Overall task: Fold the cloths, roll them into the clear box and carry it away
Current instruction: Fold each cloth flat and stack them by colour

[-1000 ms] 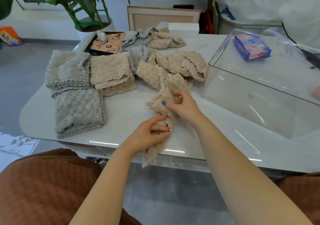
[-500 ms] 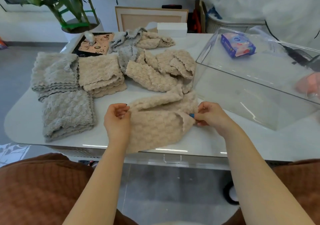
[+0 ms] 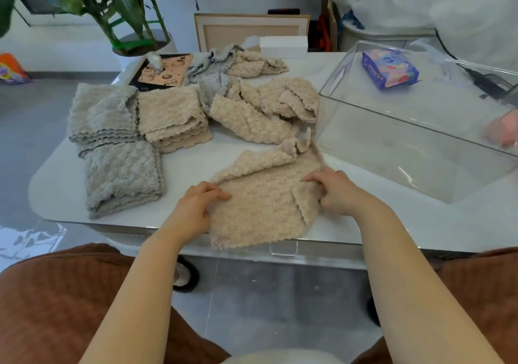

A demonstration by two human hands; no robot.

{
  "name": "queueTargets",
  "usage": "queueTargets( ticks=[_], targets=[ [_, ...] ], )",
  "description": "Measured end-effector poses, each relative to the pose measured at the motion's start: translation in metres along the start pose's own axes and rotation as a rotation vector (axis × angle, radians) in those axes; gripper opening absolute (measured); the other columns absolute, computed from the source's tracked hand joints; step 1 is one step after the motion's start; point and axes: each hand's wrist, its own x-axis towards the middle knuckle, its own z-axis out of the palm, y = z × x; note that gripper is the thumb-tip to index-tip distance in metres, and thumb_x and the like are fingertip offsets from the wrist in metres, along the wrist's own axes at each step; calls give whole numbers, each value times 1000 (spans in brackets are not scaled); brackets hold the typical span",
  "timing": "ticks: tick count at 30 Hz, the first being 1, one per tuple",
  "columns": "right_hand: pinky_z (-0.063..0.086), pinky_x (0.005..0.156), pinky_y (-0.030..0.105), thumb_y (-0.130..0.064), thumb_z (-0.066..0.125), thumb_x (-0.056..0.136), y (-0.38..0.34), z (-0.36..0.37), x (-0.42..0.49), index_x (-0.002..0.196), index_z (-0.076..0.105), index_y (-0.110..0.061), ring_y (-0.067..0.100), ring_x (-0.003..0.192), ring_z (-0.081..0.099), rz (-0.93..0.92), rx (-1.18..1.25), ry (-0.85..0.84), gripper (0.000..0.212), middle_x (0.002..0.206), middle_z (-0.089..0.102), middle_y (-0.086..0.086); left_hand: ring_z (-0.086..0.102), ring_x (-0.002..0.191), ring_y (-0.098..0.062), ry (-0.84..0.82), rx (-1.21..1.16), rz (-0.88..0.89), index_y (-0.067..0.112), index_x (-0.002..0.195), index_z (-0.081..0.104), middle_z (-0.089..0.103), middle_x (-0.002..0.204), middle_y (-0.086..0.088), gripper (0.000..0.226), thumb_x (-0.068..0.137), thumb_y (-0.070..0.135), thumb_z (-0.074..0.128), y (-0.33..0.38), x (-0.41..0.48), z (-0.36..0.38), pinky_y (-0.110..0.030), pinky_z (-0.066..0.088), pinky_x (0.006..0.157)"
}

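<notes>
Left hand (image 3: 196, 205) and right hand (image 3: 337, 191) have spread the fluffy beige cloth (image 3: 263, 209).

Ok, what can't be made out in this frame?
All in the head view:
- Pink object: cut off by the right edge and blurred behind the clear box wall.
- Blue packet: print too small to read.
- Left hand and right hand on the beige cloth: undersides hidden, so whether they pinch or press is unclear.
- Folded beige stack: cloth count hidden by overlapping layers.
</notes>
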Motion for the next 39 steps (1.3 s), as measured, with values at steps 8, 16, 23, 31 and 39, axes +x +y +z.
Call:
queueTargets(
  ticks=[8,16,23,31,39],
  targets=[
    [36,50,22,-3,54,83,-8,-35,-32,68,51,-13,17,58,46,251,-96,-282,18,66,52,4,40,105,-11,-65,36,-89,43,87,57,51,108,16,17,88,27,59,20,-4,6,-34,29,88],
    [30,53,25,3,50,80,14,-38,-53,67,51,-14,19,69,45,147,117,45,22,68,49,-1,52,84,-19,-45,-36,-183,30,77,49,59,79,3,24,94,34,33,48,5,15,-35,29,79],
    [33,73,30,-13,66,75,28,-22,-43,84,68,-11,15,78,46,69,296,-173,9,80,52,-1,58,84,-19,219,-526,-371,16,90,63,62,100,-6,16,92,13,47,69,38,7,-39,48,78],
    [39,96,23,-8,68,79,40,-27,-27,141,45,-19,6,128,39,101,505,-59,67,147,33,-17,63,82,-27,84,-626,-482,11,94,60,63,88,-7,21,84,27,70,77,65,27,-39,54,69],
    [35,97,22,-8,65,82,22,-17,-15,150,29,-23,11,131,36,94,465,-90,78,149,29,-16,53,78,-20,569,-185,-445,17,109,46,54,95,-4,27,86,15,61,45,37,19,-32,40,60]
  ],
)
